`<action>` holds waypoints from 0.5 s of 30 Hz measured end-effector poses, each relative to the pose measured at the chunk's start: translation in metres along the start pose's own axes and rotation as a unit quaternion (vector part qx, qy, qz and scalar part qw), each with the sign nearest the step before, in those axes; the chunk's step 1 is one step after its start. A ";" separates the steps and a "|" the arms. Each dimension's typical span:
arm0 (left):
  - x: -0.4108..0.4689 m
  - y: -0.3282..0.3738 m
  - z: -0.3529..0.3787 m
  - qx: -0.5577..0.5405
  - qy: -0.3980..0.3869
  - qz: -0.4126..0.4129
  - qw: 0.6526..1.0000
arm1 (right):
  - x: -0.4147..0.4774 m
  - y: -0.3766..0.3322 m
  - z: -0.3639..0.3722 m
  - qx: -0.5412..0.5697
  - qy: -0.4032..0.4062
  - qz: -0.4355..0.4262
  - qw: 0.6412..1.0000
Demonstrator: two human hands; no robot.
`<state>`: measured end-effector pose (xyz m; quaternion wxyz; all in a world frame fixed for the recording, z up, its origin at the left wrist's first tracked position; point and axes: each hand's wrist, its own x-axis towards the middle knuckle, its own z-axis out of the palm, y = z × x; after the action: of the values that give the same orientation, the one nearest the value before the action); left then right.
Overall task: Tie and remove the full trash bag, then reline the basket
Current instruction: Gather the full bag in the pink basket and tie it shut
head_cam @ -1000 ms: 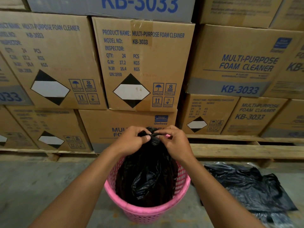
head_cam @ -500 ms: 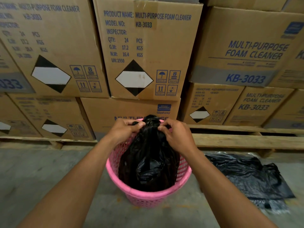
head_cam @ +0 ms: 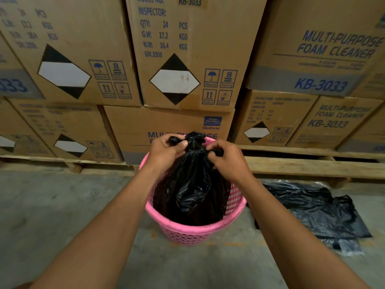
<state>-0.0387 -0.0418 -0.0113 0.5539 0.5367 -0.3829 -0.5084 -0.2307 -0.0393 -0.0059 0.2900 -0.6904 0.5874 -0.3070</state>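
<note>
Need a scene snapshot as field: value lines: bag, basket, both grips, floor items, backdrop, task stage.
bag: black trash bag, bulging, inside the basket, top gathered
basket: pink mesh basket, upright on concrete floor
left grip: hand pinches the gathered top, left side
right grip: hand pinches the gathered top, right side
spares: black bags lying flat on the floor, right of the basket
backdrop: stacked cartons on wooden pallet
stage: tying; cannot tell if knot is done; bag not yet lifted out

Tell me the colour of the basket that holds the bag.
Pink, with a perforated wall; the basket shows best in the head view.
</note>
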 end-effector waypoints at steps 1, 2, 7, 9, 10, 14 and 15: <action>0.000 -0.001 0.002 -0.018 -0.001 0.002 1.000 | 0.001 -0.001 0.001 0.009 -0.004 0.000 1.000; 0.000 -0.003 0.004 -0.031 -0.006 0.002 1.000 | 0.002 -0.001 0.002 0.018 -0.010 0.001 1.000; 0.004 -0.011 0.009 -0.066 -0.033 0.006 0.997 | 0.005 -0.002 0.001 0.044 -0.008 0.011 0.999; 0.005 -0.012 0.012 -0.089 -0.046 0.011 0.995 | 0.006 0.000 0.000 0.057 0.006 0.011 0.998; 0.005 -0.012 0.013 -0.090 -0.052 0.013 0.994 | 0.006 0.000 0.000 0.059 0.013 0.012 0.998; 0.007 -0.014 0.009 -0.046 -0.063 0.034 0.996 | 0.009 0.004 0.000 0.018 0.013 0.008 1.000; 0.009 -0.015 0.006 -0.021 -0.064 0.043 0.997 | 0.010 0.005 0.000 0.004 0.004 0.005 1.000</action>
<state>-0.0457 -0.0503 -0.0267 0.5608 0.4738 -0.4297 -0.5256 -0.2326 -0.0501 -0.0088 0.2915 -0.6853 0.5908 -0.3104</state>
